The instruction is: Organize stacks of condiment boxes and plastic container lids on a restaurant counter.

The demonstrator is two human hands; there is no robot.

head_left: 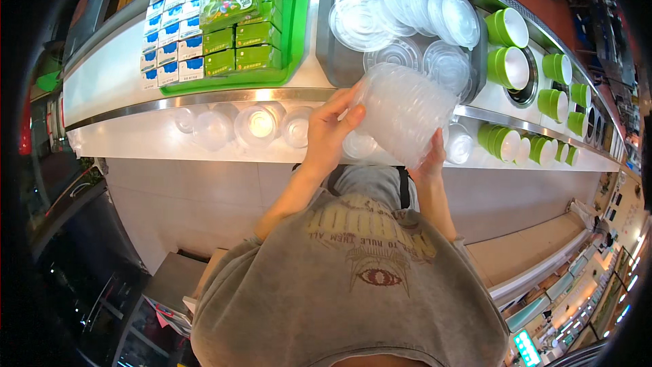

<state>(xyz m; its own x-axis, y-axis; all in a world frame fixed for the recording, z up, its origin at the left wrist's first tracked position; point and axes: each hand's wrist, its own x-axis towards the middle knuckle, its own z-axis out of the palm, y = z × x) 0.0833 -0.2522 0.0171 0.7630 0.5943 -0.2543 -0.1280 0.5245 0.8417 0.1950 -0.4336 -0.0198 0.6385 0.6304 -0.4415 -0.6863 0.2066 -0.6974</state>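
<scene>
Between my two hands is a stack of clear plastic containers (405, 112), nested together and tilted, held above the counter's front edge. My left hand (331, 126) grips its left end, thumb on the near side. On the lower right, my right hand (430, 161) closes round the stack, its fingers partly hidden. Just beyond the stack lies a grey tray (334, 61) with clear round plastic lids (360, 17), some fanned out in a row. Several clear round containers (257, 124) stand along the lower ledge beside my left hand.
A green tray (297, 34) on the left carries stacked green boxes (258, 44) and white-and-blue boxes (170, 44). To the right, green paper bowls (506, 68) lie on their sides in stacks. A metal edge (224, 97) runs along the white counter (102, 81).
</scene>
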